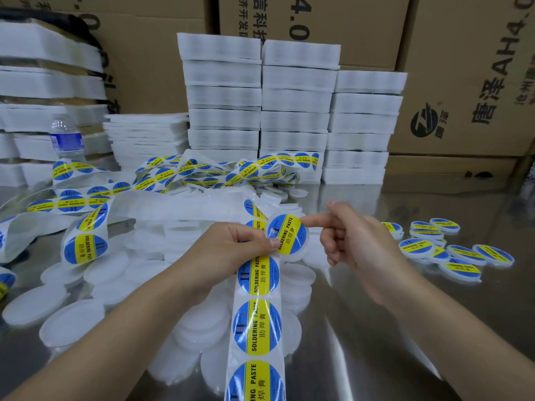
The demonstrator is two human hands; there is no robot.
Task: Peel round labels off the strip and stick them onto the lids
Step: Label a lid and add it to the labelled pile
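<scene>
My left hand [231, 250] pinches the strip [257, 328] and a labelled lid [286, 234], the lid at its 3 o'clock. My right hand [356, 238], grasping nothing, touches the lid's 2 o'clock edge with one straight finger. The strip trails toward 6 o'clock.

Both your forearms come in from the lower corners and nearly meet in the middle. Your left hand [231, 247] has curled fingers, and its thumb pinches the strip [257, 285]. Your right hand [356, 238] stretches its forefinger leftward, with the thumb lifted and the other fingers loosely curled.
</scene>
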